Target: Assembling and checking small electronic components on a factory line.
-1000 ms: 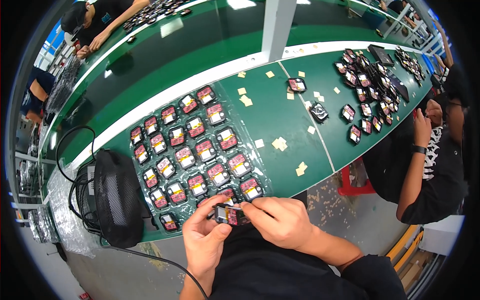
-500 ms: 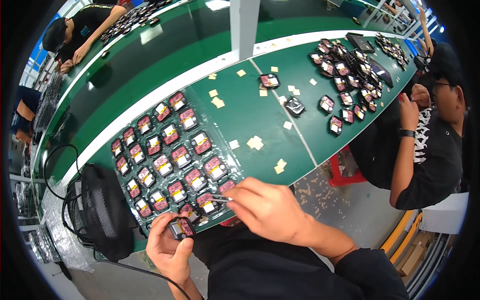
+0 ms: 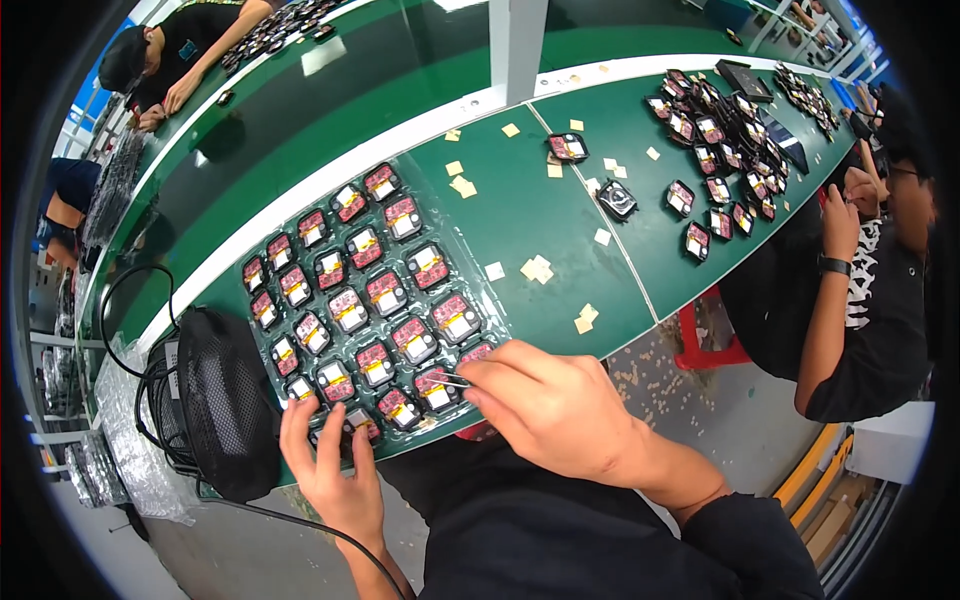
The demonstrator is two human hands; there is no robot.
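A clear plastic tray (image 3: pixel 470 262) on the green workbench holds rows of small square electronic units (image 3: pixel 414 340), black-rimmed with red boards, silver parts and yellow strips. My left hand (image 3: pixel 338 488) is over the near left corner of the tray, fingers spread. A unit (image 3: pixel 362 422) sits by its thumb and index fingertips, partly covered by them. My right hand (image 3: pixel 555 405) pinches metal tweezers (image 3: pixel 447 380), their tips at a unit (image 3: pixel 436 390) in the near row. Another unit (image 3: pixel 476 353) is partly hidden behind that hand.
Left of the tray stands a black mesh bag (image 3: pixel 225 400) with black cables. Yellowish paper squares (image 3: pixel 537 268) and two loose units (image 3: pixel 617 200) lie to the right. Beyond is a heap of units (image 3: pixel 735 140). A co-worker (image 3: pixel 850 300) sits at right; another person (image 3: pixel 180 60) works opposite.
My left hand has turned over and spread its fingers, and the unit it held up is now down at the tray. The tweezers stay in my right hand. The view has shifted slightly.
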